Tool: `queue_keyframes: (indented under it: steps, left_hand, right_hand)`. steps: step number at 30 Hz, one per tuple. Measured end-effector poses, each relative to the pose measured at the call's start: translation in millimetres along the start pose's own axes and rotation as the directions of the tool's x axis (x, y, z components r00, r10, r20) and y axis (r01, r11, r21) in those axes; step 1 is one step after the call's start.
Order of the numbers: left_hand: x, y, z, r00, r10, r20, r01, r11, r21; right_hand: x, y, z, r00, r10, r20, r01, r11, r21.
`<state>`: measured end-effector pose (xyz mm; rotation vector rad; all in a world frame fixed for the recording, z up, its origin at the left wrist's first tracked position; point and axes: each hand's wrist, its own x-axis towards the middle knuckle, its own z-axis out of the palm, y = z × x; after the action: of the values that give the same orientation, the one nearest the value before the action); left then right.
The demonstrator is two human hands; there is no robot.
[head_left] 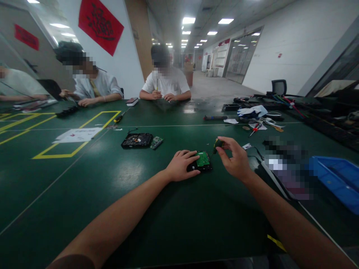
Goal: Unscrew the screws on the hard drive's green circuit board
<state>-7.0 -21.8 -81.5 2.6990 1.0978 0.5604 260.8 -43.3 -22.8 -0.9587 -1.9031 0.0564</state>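
A hard drive [206, 167] with a green circuit board [202, 159] facing up lies on the table in front of me. My left hand [181, 166] rests across its left end, fingers spread, thumb along the near side. Just right of the drive, my right hand [233, 157] is closed around the dark green handle of a screwdriver [216, 145]. The screwdriver points down toward the drive's right edge; I cannot tell whether its tip touches. Further left lies an opened hard drive [137, 140], with a loose circuit board [156, 142] beside it. Tiny bits [208, 144] lie beyond the drive.
On the right are a blue tray [336, 179], a blurred flat device with a cable, a red screwdriver [255, 129] and white gloves [252, 111]. A yellow-black screwdriver [119, 118] and papers [78, 135] lie left on the green table [134, 209]. Several people sit across.
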Motion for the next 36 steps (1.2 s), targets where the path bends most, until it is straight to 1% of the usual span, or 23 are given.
queue_keyframes:
  steps: [3,12,15,17,20,25,32,36]
  left_hand:
    - [0.0,0.5,0.3,1.0,-0.004,-0.003,0.004,1.0,-0.002]
    - [0.1,-0.7,2.2,1.0,-0.004,-0.006,0.004,1.0,0.006]
    - [-0.2,-0.3,1.9,1.0,-0.004,-0.002,0.004,1.0,0.001]
    - [-0.4,-0.1,1.4,1.0,-0.003,0.004,0.003,1.0,-0.003]
    - [-0.5,-0.4,1.3,1.0,-0.004,0.008,0.004,1.0,-0.004]
    - [-0.5,-0.9,2.1,1.0,-0.004,-0.001,0.004,1.0,0.002]
    - [-0.6,-1.0,2.2,1.0,0.005,-0.003,-0.005,1.0,0.012]
    - [-0.2,-1.3,3.0,1.0,0.012,-0.004,-0.011,1.0,0.024]
  right_hand:
    - [-1.1,0.0,1.5,1.0,-0.002,0.009,0.002,1.0,0.001]
    - [0.2,-5.5,1.3,0.998,-0.043,-0.043,0.041,0.999,-0.035]
    - [-2.5,-3.7,3.4,1.0,-0.003,-0.016,0.003,1.0,-0.019]
    - [-4.3,-2.7,4.9,0.999,0.031,0.011,-0.031,0.999,0.025]
    - [-5.3,-3.1,5.7,0.998,0.045,0.038,-0.048,0.995,0.088]
    - [-2.8,-3.8,2.9,1.0,-0.002,-0.02,0.002,1.0,0.009]
    - [-3.3,2.9,5.3,0.999,-0.033,-0.001,0.033,0.998,0.056]
    - [-2.5,1.4,5.0,0.996,-0.059,-0.066,0.059,0.998,0.006]
